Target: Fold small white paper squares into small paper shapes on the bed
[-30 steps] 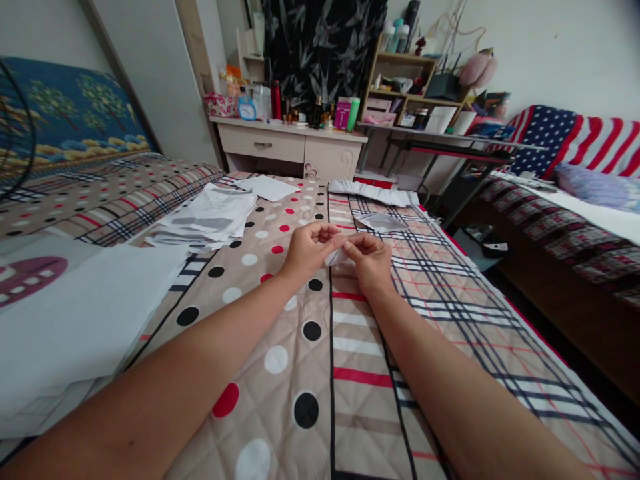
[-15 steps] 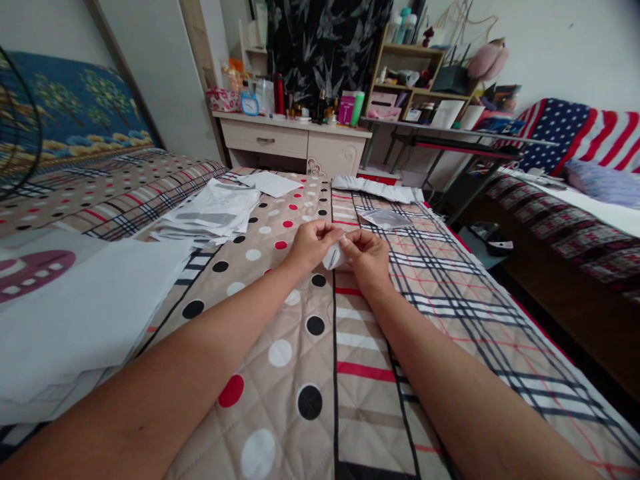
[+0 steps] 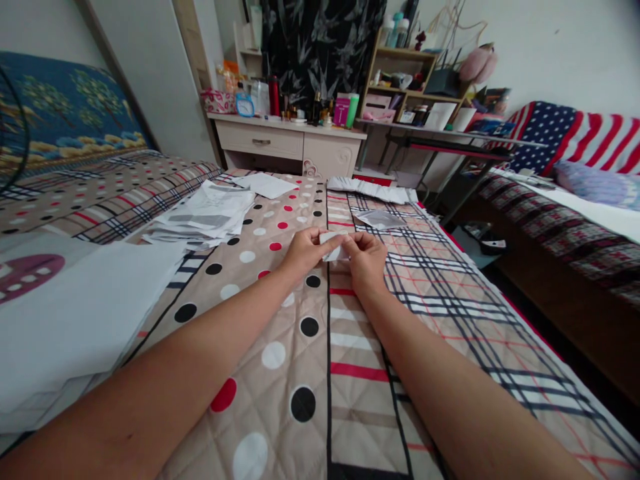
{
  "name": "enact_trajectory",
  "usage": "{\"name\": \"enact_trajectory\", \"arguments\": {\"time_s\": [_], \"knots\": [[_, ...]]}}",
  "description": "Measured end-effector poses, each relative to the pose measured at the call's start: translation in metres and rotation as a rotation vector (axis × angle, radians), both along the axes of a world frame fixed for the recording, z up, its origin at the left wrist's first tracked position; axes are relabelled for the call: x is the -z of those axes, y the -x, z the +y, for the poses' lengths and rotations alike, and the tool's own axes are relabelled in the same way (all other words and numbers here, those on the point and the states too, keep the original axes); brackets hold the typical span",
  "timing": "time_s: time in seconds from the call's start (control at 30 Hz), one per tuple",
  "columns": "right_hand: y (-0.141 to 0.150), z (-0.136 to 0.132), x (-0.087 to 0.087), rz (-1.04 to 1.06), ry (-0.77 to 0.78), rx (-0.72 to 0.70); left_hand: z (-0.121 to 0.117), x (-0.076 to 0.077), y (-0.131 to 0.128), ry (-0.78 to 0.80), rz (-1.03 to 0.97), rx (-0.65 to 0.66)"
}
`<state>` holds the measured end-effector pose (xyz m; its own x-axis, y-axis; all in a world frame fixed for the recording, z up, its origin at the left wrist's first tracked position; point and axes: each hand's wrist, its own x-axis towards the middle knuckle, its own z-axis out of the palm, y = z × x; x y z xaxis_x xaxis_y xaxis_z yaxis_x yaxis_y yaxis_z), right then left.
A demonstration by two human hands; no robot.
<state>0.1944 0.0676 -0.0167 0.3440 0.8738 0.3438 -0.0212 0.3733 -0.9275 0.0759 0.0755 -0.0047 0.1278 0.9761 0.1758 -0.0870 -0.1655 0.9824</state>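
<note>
Between my two hands is a small folded piece of white paper (image 3: 336, 251), held above the patterned bedspread (image 3: 273, 407). My left hand (image 3: 304, 253) pinches its left side, with the thumb laid across the front. On the right, my right hand (image 3: 367, 259) grips the other edge between thumb and fingers. Just beyond my right hand lies a flat greyish-white paper piece (image 3: 381, 219). Farther back, a long pleated white strip (image 3: 373, 189) rests on the bedspread.
A messy stack of white sheets (image 3: 205, 212) lies to the left, with a single sheet (image 3: 267, 185) behind it. Nearer on the left are large white papers (image 3: 95, 300) with a pink print. A dresser (image 3: 285, 140) stands past the bed; a desk (image 3: 450, 133) is at right.
The paper between my hands has turned and spread, now showing a broader flat white face. Both hands stay close together in nearly the same place. The view has shifted slightly.
</note>
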Motion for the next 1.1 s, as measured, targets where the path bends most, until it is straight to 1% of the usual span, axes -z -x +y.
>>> {"name": "enact_trajectory", "arguments": {"time_s": [0.07, 0.13, 0.23, 0.3, 0.37, 0.43, 0.5, 0.57, 0.63, 0.7, 0.8, 0.83, 0.9, 1.03, 1.1], "knots": [[-0.002, 0.000, 0.000, -0.014, -0.023, 0.077, -0.003, 0.002, -0.005, 0.054, -0.052, 0.042], [-0.003, -0.001, 0.000, -0.004, -0.038, 0.081, -0.002, 0.005, -0.008, 0.051, -0.074, 0.013], [-0.003, -0.002, 0.000, 0.021, -0.004, -0.006, 0.008, 0.009, -0.002, -0.054, 0.001, -0.047], [-0.002, -0.003, -0.001, 0.004, 0.049, -0.093, 0.015, 0.009, 0.006, -0.121, 0.104, -0.032], [-0.002, -0.003, -0.001, -0.058, 0.075, -0.178, 0.020, 0.008, 0.016, -0.153, 0.225, 0.021], [-0.003, -0.003, -0.001, -0.160, 0.069, -0.236, 0.023, 0.006, 0.022, -0.159, 0.319, 0.101], [-0.004, -0.001, 0.000, -0.228, 0.076, -0.248, 0.023, 0.005, 0.025, -0.125, 0.332, 0.145], [-0.005, 0.000, 0.001, -0.207, 0.110, -0.237, 0.021, 0.004, 0.024, -0.046, 0.242, 0.092], [-0.006, 0.001, 0.000, -0.116, 0.159, -0.255, 0.019, 0.002, 0.022, 0.004, 0.153, -0.009], [-0.005, 0.000, -0.001, -0.039, 0.231, -0.328, 0.018, -0.001, 0.021, -0.026, 0.136, -0.086], [-0.001, -0.004, -0.003, -0.013, 0.353, -0.418, 0.019, -0.004, 0.021, -0.131, 0.165, -0.168], [0.001, -0.005, -0.004, -0.011, 0.373, -0.416, 0.019, -0.004, 0.020, -0.148, 0.158, -0.188], [0.004, -0.008, -0.005, 0.015, 0.362, -0.362, 0.018, -0.001, 0.016, -0.138, 0.108, -0.193], [0.005, -0.010, -0.007, 0.144, 0.304, -0.229, 0.011, 0.012, 0.000, -0.038, 0.040, -0.088], [0.005, -0.010, -0.008, 0.196, 0.305, -0.205, 0.009, 0.018, -0.007, -0.049, 0.058, -0.101]]}}
